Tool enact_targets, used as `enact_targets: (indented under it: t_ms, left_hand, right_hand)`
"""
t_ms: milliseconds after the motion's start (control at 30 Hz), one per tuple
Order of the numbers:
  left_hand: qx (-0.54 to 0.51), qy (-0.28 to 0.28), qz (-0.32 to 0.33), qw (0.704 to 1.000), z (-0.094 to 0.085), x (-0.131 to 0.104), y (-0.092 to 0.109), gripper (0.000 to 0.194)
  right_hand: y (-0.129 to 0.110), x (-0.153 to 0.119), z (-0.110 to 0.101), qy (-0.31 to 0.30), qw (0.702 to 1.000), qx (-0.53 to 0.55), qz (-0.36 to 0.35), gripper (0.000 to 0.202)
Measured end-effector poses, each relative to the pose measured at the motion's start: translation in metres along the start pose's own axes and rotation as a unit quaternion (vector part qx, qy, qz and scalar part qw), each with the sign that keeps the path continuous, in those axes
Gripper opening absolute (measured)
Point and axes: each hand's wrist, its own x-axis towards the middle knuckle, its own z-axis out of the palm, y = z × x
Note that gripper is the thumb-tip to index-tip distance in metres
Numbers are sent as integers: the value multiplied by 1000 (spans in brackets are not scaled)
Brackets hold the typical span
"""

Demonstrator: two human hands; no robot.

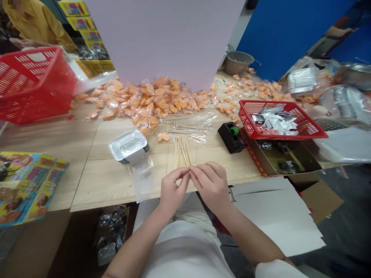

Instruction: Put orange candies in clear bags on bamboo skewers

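Both hands meet in front of me at the near end of a loose bundle of thin bamboo sticks [181, 152] lying on the wooden table [110, 181]. My left hand [174, 189] is closed in a pinch, thumb against forefinger. My right hand [211, 183] pinches too, its fingertips touching those of the left. Whatever is between the fingertips is too small or hidden to make out. Just beyond the sticks lie clear plastic packets with thin sticks [188, 131] and one orange wing-shaped piece [163, 137]. Left of the sticks, a clear plastic bag [143, 173] hangs near the table edge.
Foil trays [129, 146] stand at left, a black tape dispenser [231, 137] at right. A red basket [282, 133] holds silver sachets. Wrapped orange pieces [156, 98] pile against the partition [168, 42]. A large red basket [31, 85] and printed packaging [31, 185] sit left; a co-worker [40, 23] is behind.
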Motion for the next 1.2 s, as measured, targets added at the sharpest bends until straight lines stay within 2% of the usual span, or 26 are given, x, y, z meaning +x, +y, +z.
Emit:
enact_targets:
  t_ms: [100, 200, 300, 367, 467, 567, 633, 667, 733, 800, 833, 867, 933, 1000, 1033, 1100, 1133, 1200]
  left_hand:
    - [85, 9, 63, 994, 0, -3, 3, 14]
    - [120, -2, 88, 989, 2, -5, 7, 14]
    - [102, -33, 64, 992, 5, -7, 9, 14]
    - [66, -55, 32, 996, 7, -9, 10, 13]
    - [-24, -63, -41, 997, 6, -11, 9, 13]
    - [-148, -33, -135, 979, 1, -8, 7, 17]
    - [-214, -4, -180, 960, -3, -4, 5, 22]
    - [-234, 8, -192, 953, -4, -1, 5, 24]
    - [-250, 23, -199, 947, -6, 4, 4, 25]
    - [-244, 30, -189, 951, -7, 7, 4, 24]
    - [-237, 30, -182, 954, -7, 8, 3, 24]
    - [-227, 29, -174, 958, -6, 8, 3, 23]
    - [-199, 32, -155, 967, -4, 7, 3, 22]
    - [-163, 37, -128, 978, 0, 4, 3, 20]
    - [-143, 38, -112, 983, 2, 3, 4, 18]
    - [-107, 30, -81, 990, 5, 0, 6, 17]
    - [-94, 26, -69, 993, 5, -1, 8, 16]
    - [-86, 23, -60, 994, 2, -3, 9, 17]
  right_hand:
    - [2, 0, 1, 8, 1000, -16, 4, 17]
    - [3, -1, 4, 42, 999, 14, 28, 14]
    - [8, -7, 6, 56, 988, 111, 97, 15]
    - [19, -15, 6, 72, 971, 150, 170, 13]
    - [45, -38, 2, 69, 921, 214, 317, 4]
    - [71, -80, -1, -13, 835, 332, 438, 15]
    - [79, -115, -2, -121, 787, 368, 480, 24]
    - [79, -134, -2, -196, 772, 353, 491, 28]
    - [76, -167, -1, -355, 748, 259, 497, 31]
    - [70, -187, -2, -421, 737, 186, 495, 27]
    - [67, -191, -3, -431, 736, 163, 496, 24]
    - [64, -188, -5, -424, 745, 148, 493, 20]
    - [57, -168, -9, -378, 789, 132, 466, 15]
    - [48, -131, -12, -273, 854, 166, 410, 23]
    - [42, -110, -12, -215, 870, 217, 387, 27]
    - [28, -69, -10, -147, 858, 339, 358, 37]
    - [22, -52, -8, -139, 844, 383, 350, 41]
    - [10, -28, -1, -136, 821, 431, 348, 33]
